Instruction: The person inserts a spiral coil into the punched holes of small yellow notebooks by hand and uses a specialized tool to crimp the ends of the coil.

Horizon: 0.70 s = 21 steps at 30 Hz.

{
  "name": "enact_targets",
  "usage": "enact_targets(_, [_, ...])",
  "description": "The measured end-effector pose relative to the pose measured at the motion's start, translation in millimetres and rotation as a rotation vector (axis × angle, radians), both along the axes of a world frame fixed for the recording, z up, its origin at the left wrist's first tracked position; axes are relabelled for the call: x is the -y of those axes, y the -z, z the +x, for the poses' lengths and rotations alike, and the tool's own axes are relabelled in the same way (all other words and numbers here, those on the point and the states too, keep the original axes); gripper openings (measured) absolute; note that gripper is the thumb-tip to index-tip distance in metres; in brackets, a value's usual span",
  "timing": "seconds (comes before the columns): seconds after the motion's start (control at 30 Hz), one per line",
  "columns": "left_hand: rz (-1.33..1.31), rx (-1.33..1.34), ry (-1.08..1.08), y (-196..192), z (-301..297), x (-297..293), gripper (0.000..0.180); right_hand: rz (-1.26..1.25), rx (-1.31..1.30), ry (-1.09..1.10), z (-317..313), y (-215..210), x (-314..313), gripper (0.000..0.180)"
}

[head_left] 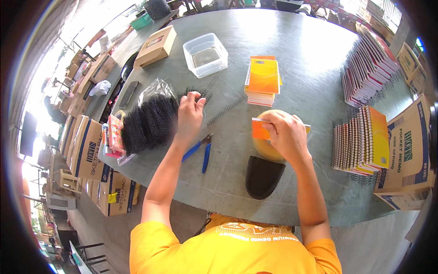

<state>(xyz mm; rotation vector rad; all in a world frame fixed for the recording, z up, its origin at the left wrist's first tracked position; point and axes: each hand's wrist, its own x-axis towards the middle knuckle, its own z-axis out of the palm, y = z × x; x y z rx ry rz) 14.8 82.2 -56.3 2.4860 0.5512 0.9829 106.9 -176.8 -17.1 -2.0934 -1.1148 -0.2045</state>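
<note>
While the left hand's (190,115) hold is unclear, the right hand (286,133) grips an orange pad (260,132) extending crosswise.

Coils (148,122): black. Pliers handles (206,159): blue. Held pad (260,132): orange. Notebook stack (263,77): yellow-orange covers, white page edges. Tabletop (223,182): grey-green. Shirt (228,251): yellow, white print. Right carton (408,155): tan, green and navy print.
</note>
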Motion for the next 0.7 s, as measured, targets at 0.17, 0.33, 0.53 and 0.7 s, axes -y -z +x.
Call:
enact_targets(0.17, [-0.475, 0.444, 0.225, -61, -4, 13, 0.018, 0.031, 0.052, 0.021, -3, -2, -1, 0.009])
enact_targets(0.33, [-1.011, 0.333, 0.531, -84, -7, 50, 0.029, 0.006, -0.003, 0.022, 1, 3, 2, 0.009])
enact_targets(0.53, [-0.47, 0.004, 0.477, -28, -13, 102, 0.018, 0.019, 0.039, 0.031, -3, -2, -2, 0.014])
enact_targets(0.7, [-0.415, -0.027, 0.374, -33, -14, 112, 0.014, 0.013, 0.028, 0.016, -2, -1, 0, 0.017])
